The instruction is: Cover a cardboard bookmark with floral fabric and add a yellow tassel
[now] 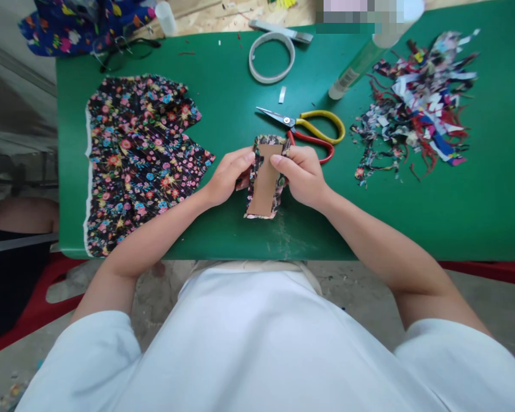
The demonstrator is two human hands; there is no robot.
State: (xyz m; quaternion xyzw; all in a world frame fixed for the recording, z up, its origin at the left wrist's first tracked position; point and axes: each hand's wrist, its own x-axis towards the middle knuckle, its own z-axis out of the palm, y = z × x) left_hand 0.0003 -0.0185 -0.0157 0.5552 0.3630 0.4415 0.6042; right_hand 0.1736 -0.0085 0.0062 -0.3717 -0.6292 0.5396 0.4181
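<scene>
Between my hands is a narrow brown cardboard piece (pixel 266 183) edged with dark floral fabric, held just above the green table. My left hand (pixel 229 174) is closed on its upper left edge, thumb on top. The thumb of my right hand (pixel 304 174) presses the cardboard near its upper right edge, with the other fingers behind it, mostly hidden. Scissors (pixel 288 121) with one yellow and one red handle lie just beyond, partly behind my right hand. To the left, a larger black floral cloth (pixel 146 154) is spread out, with a notch cut in its right side.
A roll of tape (pixel 272 57) lies near the far edge, beside a grey cutter (pixel 281 31). A green and white tube (pixel 356 68) and a heap of fabric scraps (pixel 429 103) are on the right. Glasses (pixel 126 50) and blue patterned cloth (pixel 83 23) sit at the far left.
</scene>
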